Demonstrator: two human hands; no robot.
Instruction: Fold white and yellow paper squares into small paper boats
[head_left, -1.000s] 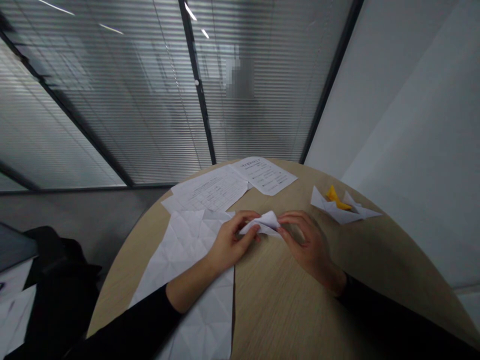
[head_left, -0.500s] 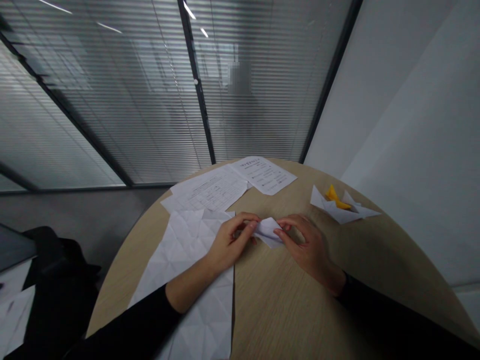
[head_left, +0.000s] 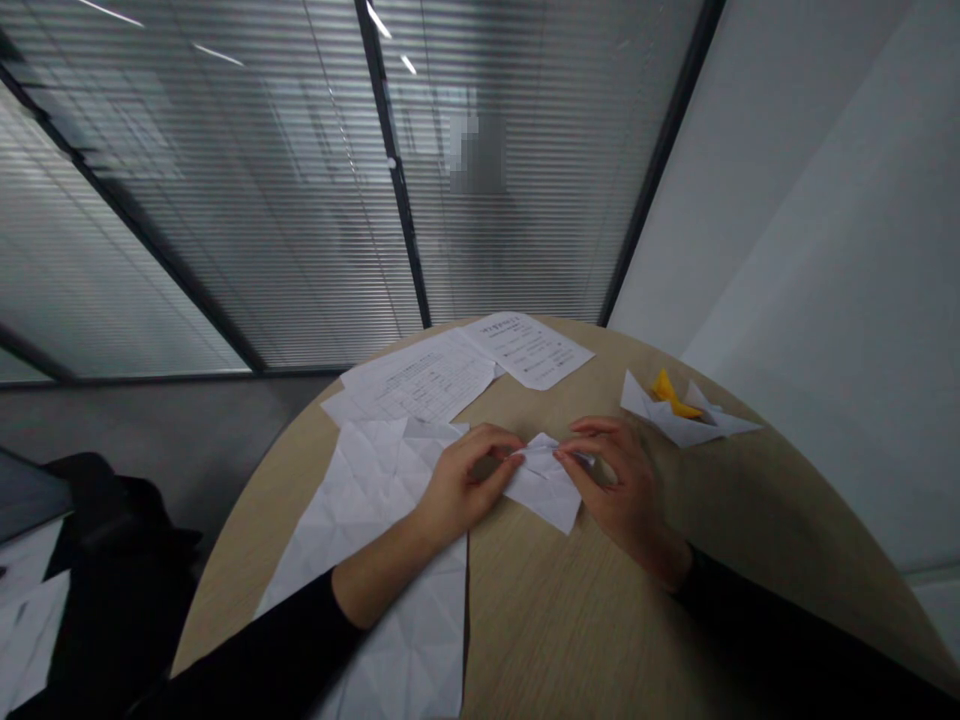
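Between my two hands is a small folded piece of white paper (head_left: 549,492), its lower corner pointing toward me. My left hand (head_left: 474,472) pinches its left side between thumb and fingers. On the opposite side, my right hand (head_left: 609,478) pinches the upper right edge with thumb and forefinger, the other fingers slightly lifted. Under my left forearm lies a large creased white sheet (head_left: 405,580). To the right of my right hand sit white folded paper boats (head_left: 679,428) with a small yellow folded paper boat (head_left: 675,395) among them.
Printed sheets (head_left: 529,350) lie at the far edge of the round wooden table (head_left: 540,620). Beyond it stands a glass partition with blinds (head_left: 517,250); a white wall (head_left: 825,300) borders the right. A dark chair (head_left: 112,560) with papers is at the lower left.
The folded paper has turned or opened downward, so more of its lower part shows. My right hand's upper fingers have lifted a little; my left hand stays nearly in place.
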